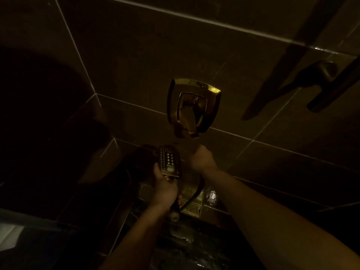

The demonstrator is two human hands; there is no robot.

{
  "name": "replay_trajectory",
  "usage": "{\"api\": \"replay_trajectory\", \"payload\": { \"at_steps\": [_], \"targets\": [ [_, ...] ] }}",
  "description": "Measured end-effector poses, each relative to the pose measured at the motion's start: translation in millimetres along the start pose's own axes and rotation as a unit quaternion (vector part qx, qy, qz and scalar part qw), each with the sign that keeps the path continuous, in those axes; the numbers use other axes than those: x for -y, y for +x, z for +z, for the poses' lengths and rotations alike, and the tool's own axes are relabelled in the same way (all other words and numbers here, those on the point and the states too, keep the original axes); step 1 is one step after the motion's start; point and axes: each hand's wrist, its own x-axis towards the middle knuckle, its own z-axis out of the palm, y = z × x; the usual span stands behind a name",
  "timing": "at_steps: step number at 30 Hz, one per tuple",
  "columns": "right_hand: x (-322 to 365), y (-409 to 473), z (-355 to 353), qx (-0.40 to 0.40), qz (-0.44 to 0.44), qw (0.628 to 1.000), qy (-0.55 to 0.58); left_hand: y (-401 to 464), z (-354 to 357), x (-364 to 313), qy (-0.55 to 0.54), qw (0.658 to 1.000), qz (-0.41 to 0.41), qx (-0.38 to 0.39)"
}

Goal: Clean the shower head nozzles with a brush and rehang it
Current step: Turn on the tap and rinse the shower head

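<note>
In dim light, my left hand (pixel 165 187) grips the handle of a rectangular gold shower head (pixel 169 161), whose face with rows of pale nozzles is turned up toward me. Its dark hose (pixel 194 195) curves down from the handle's end. My right hand (pixel 201 157) is closed in a fist just right of the shower head, below the gold wall mixer (pixel 192 108). What the fist holds is too dark to make out; no brush is clearly visible.
Dark tiled walls meet in a corner at the left. A door handle (pixel 321 75) and dark bars stand at the upper right. A gold floor drain (pixel 191 208) and wet dark floor lie below the hands.
</note>
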Motion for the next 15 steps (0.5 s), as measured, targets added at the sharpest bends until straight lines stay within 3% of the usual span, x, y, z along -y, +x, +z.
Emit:
{"api": "replay_trajectory", "payload": {
  "at_steps": [3,9,15],
  "targets": [
    [9,7,-12,-0.018,-0.012,0.999,0.035,-11,-4,-3,0.037,0.999,0.039,-0.001],
    [10,25,-24,0.006,-0.036,0.998,-0.041,-25,-17,-12,0.034,0.996,0.077,-0.006],
    [10,27,-20,0.011,-0.033,0.999,-0.035,-25,-21,-20,0.023,0.995,0.095,-0.015]
  ]
}}
